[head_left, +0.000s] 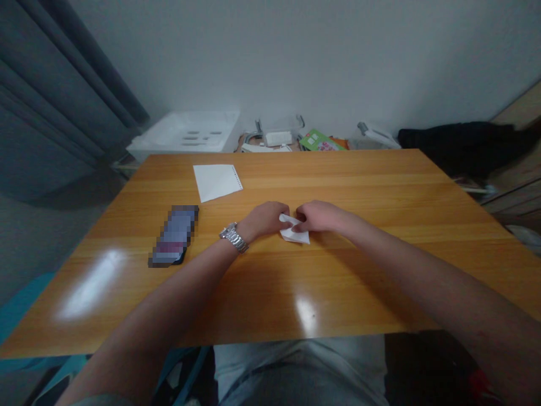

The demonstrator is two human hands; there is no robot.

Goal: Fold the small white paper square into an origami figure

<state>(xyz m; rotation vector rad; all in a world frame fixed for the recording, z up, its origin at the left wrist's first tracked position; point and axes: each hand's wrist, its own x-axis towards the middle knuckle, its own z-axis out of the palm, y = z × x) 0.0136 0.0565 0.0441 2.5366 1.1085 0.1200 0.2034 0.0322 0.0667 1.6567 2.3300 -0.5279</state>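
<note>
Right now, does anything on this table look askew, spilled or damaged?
Nothing spilled or damaged. The loose white sheet lies crooked to the table edge, and the left hand and right hand pinch a folded paper.

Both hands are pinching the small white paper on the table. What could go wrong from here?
The small paper, pinched between the left hand and the right hand, may slide on the glossy table, so the crease could come out crooked. The left forearm passes close to the phone and might nudge it.
</note>
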